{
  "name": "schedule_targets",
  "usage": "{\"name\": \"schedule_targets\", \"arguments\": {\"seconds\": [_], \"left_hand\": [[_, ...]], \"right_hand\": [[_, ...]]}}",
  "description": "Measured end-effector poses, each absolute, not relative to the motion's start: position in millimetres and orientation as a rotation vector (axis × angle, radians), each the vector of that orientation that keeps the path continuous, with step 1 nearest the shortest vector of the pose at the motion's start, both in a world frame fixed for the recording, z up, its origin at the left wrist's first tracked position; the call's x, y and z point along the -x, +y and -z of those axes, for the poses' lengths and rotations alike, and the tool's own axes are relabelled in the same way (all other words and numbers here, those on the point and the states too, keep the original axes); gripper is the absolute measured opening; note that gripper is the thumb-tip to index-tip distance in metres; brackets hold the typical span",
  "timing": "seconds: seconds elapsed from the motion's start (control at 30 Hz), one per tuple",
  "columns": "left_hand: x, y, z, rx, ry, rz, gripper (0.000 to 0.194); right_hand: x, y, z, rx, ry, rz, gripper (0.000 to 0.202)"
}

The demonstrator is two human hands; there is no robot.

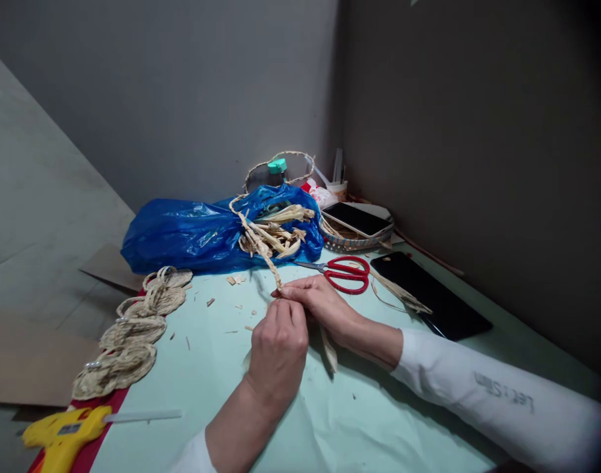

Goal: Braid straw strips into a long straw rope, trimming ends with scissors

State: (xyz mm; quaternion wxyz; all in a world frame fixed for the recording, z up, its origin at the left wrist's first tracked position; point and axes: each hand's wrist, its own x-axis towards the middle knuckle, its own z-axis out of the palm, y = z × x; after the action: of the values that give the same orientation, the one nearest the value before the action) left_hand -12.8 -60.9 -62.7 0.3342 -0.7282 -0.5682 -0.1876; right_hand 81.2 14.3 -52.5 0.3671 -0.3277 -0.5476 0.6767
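My left hand (279, 338) and my right hand (324, 305) meet near the middle of the table, both closed on the working end of a braided husk cord (271, 264). From my fingers the cord runs up over the blue plastic bag (192, 230) and loops above it. A loose pale husk strip (328, 351) hangs below my right hand. Dry husk strips (280, 230) spill from the bag's mouth. Red-handled scissors (347, 274) lie just beyond my right hand. How my fingertips pinch the strands is partly hidden.
Coiled braided pieces (133, 328) line the table's left edge, with a yellow glue gun (73, 430) at front left. To the right lie a black tablet-like slab (428, 295) and a husk strip (399, 292). A phone (356, 219) rests on a round basket (352, 244) near the wall.
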Motion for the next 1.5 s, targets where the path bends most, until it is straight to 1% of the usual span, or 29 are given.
{"name": "schedule_targets", "arguments": {"seconds": [0.1,0.2,0.27,0.33,0.37,0.47,0.53,0.6,0.7,0.8,0.93,1.03,1.1,1.27,1.33,1.5], "left_hand": [[10.6,-63.4,59.5,2.03,-1.508,0.633,0.024],[18.8,-63.1,49.3,2.127,-1.676,1.03,0.019],[29.4,-58.6,43.0,1.973,-1.889,1.325,0.021],[40.3,-51.4,40.4,1.928,-2.113,1.609,0.017],[44.7,-47.6,40.6,2.013,-2.222,1.76,0.018],[51.4,-39.4,44.5,2.28,-2.46,2.162,0.019],[51.8,-38.0,45.7,2.29,-2.561,2.323,0.021],[51.9,-38.9,44.3,2.244,-2.614,2.303,0.022],[53.3,-41.4,40.3,2.224,-2.608,2.066,0.028],[54.4,-42.5,39.2,2.165,-2.567,1.888,0.028],[52.6,-42.6,40.6,2.098,-2.474,1.676,0.026],[51.3,-42.8,40.5,2.101,-2.417,1.582,0.028],[51.8,-42.9,40.7,2.114,-2.406,1.632,0.03],[56.4,-42.4,43.4,2.168,-2.549,2.035,0.029],[58.4,-41.6,43.6,2.158,-2.619,2.132,0.03],[58.5,-42.0,39.4,1.962,-2.76,2.183,0.03]], "right_hand": [[-82.5,26.6,56.5,0.887,-1.385,-1.676,0.019],[-84.2,32.6,55.7,0.869,-1.408,-1.665,0.02],[-84.3,29.0,52.5,0.827,-1.456,-1.689,0.027],[-83.9,20.9,48.2,0.787,-1.49,-1.744,0.03],[-83.7,16.4,45.9,0.766,-1.489,-1.778,0.027],[-84.3,6.4,39.5,0.729,-1.467,-1.88,0.009],[-85.9,5.3,36.3,0.752,-1.498,-1.903,0.012],[-88.4,8.2,34.3,0.772,-1.581,-1.912,0.015],[-93.3,15.1,33.3,0.712,-1.811,-1.862,0.014],[-97.8,19.4,32.9,0.634,-2.07,-1.651,0.015],[-99.9,20.1,30.0,0.622,-2.259,-1.299,0.013],[-100.1,20.5,29.1,0.637,-2.315,-1.182,0.01],[-100.9,21.8,30.9,0.639,-2.319,-1.207,0.009],[-105.1,27.2,36.6,0.579,-2.28,-1.39,0.013],[-106.4,29.1,36.3,0.584,-2.3,-1.276,0.015],[-105.5,28.3,33.1,0.523,-2.31,-0.744,0.017]]}}
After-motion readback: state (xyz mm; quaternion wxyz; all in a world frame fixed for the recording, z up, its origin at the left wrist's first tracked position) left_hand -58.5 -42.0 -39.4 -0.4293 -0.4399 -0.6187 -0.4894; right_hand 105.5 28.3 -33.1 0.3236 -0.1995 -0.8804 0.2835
